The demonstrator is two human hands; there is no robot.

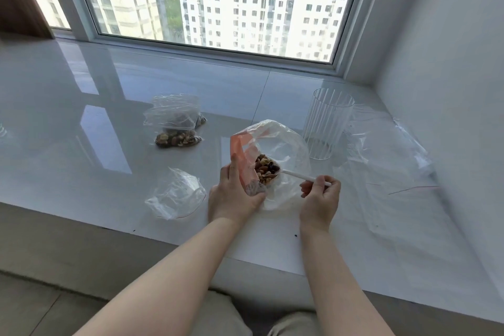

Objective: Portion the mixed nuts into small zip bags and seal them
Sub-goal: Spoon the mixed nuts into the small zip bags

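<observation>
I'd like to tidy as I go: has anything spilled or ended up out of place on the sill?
Two small dark bits lie loose on the white sill near its front edge, possibly dropped nut crumbs. The filled zip bags sit piled together; nothing else stands out.

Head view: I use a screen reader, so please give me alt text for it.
A person's left hand holds open a large bag of mixed nuts while the right hand dips a white spoon into it. On the white sill lie filled zip bags, an empty zip bag and a clear cup.
</observation>
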